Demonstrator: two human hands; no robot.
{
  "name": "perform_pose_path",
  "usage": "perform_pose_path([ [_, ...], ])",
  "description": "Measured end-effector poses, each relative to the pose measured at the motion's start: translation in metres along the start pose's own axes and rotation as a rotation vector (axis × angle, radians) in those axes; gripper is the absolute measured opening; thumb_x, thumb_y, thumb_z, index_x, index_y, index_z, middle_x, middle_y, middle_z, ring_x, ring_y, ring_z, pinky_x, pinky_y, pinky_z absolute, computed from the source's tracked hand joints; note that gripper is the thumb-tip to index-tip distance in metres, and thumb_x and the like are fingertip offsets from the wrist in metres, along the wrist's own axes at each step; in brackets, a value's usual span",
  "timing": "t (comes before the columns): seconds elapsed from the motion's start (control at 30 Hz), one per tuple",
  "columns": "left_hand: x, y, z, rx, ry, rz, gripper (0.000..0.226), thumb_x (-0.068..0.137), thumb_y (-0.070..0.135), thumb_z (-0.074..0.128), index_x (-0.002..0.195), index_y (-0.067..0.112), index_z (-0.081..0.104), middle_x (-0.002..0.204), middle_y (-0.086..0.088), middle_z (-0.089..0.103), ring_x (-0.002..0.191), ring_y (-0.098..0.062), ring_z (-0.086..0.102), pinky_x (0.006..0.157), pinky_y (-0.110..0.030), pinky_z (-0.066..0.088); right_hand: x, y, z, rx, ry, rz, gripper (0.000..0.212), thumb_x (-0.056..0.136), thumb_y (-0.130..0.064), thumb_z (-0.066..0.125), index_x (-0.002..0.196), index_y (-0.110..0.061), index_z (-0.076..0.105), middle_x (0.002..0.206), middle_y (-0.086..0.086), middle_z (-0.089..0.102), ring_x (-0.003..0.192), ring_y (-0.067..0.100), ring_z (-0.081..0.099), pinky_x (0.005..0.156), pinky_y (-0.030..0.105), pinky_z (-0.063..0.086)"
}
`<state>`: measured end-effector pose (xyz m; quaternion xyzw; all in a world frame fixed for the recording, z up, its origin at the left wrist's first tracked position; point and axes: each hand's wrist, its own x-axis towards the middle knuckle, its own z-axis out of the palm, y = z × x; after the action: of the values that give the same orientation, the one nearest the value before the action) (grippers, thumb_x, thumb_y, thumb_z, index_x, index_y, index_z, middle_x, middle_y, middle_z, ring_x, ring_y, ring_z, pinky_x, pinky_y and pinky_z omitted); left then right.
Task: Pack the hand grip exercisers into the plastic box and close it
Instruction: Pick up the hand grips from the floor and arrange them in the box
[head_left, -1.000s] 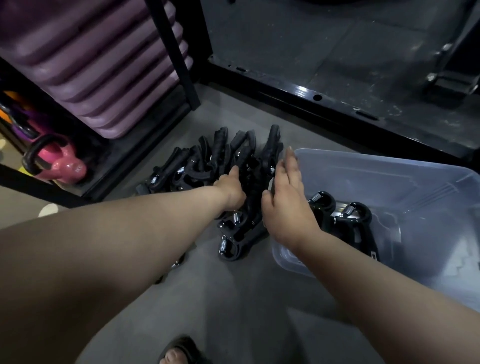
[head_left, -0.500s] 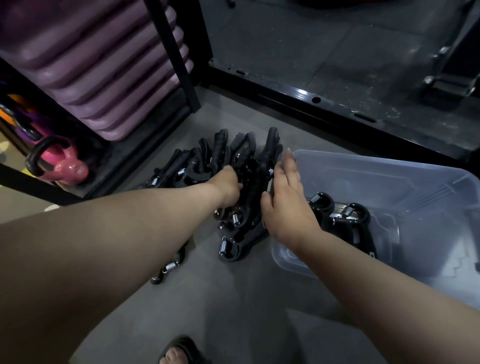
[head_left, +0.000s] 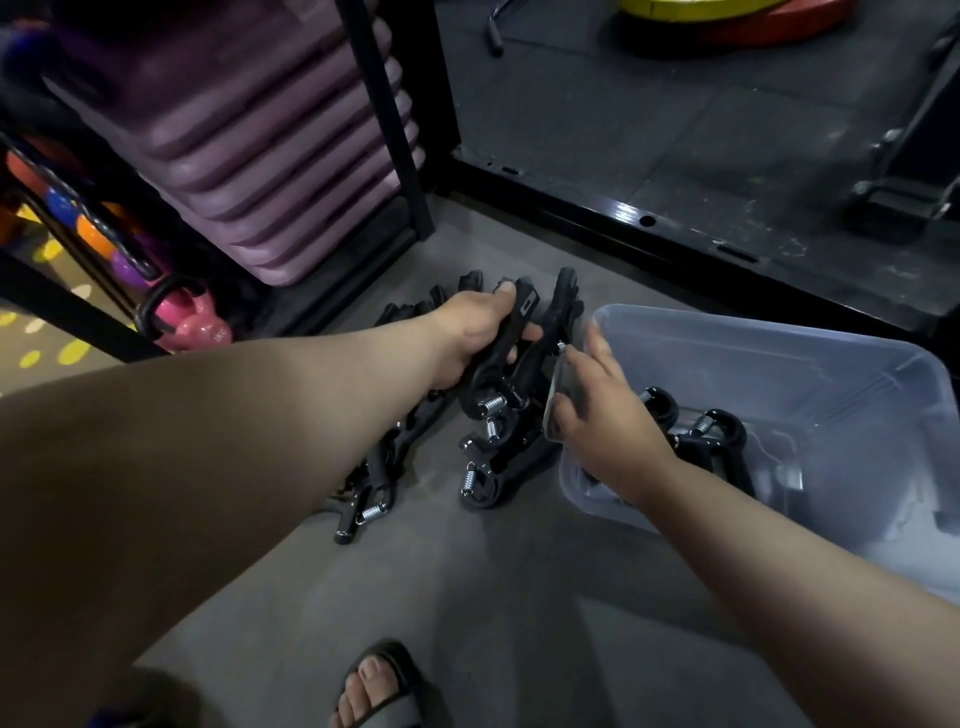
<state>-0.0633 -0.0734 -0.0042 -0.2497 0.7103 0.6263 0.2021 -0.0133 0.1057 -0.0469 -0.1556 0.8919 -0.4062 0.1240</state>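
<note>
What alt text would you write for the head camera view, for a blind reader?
A person's left hand grips a black spring-loaded hand grip exerciser from a pile of black exercisers on the grey floor, while the right hand holds the corner of a translucent plastic box containing more exercisers.

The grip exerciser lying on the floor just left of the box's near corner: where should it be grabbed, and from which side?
Probably the black handles of that exerciser, from above: they lie flat and close together, pointing toward the plastic box, while the spring end is small.
</note>
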Motion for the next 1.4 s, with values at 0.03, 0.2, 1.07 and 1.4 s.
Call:
perform_pose_path([
  [0.03,-0.004,0.002,0.003,-0.033,-0.012,0.021,0.052,0.104,0.048,0.034,0.1,0.009,0.068,0.067,-0.001,0.068,0.05,-0.015,0.049,0.051,-0.024,0.048,-0.003,0.001,0.001,0.002,0.0,-0.007,0.055,0.097,-0.022,0.05,0.15,-0.021,0.032,0.163,-0.014,-0.006,0.136,-0.014,0.005,0.104,0.013,0.016],
  [0.2,-0.018,0.016,0.015,-0.072,0.047,0.094,0.048,0.103,0.048,0.035,0.095,0.013,0.066,0.078,-0.009,0.067,0.043,-0.014,0.051,0.045,-0.021,0.045,-0.013,0.006,0.002,0.012,0.004,-0.017,0.062,0.097,-0.025,0.054,0.153,-0.017,0.029,0.164,-0.009,0.004,0.145,-0.004,0.007,0.11,0.013,0.007],
  [1.07,-0.087,0.016,0.091,0.108,0.031,-0.075,0.034,0.101,0.033,0.034,0.093,0.008,0.055,0.049,-0.001,0.048,0.047,-0.019,0.062,0.055,-0.026,0.046,-0.068,0.002,-0.096,0.678,0.316,0.167,0.034,0.092,-0.041,0.063,0.094,-0.007,0.062,0.069,0.01,0.071,0.059,0.022,0.071,0.063,0.038,0.06],
  [1.4,-0.091,0.006,0.1,0.149,-0.241,0.045,0.041,0.105,0.042,0.032,0.118,0.013,0.058,0.104,-0.008,0.072,0.079,-0.019,0.07,0.061,-0.026,0.053,-0.062,0.021,-0.122,0.884,0.28,0.426,0.066,0.097,-0.064,0.024,0.086,-0.013,0.065,0.056,0.003,0.064,0.058,0.024,0.068,0.073,0.038,0.059],
])
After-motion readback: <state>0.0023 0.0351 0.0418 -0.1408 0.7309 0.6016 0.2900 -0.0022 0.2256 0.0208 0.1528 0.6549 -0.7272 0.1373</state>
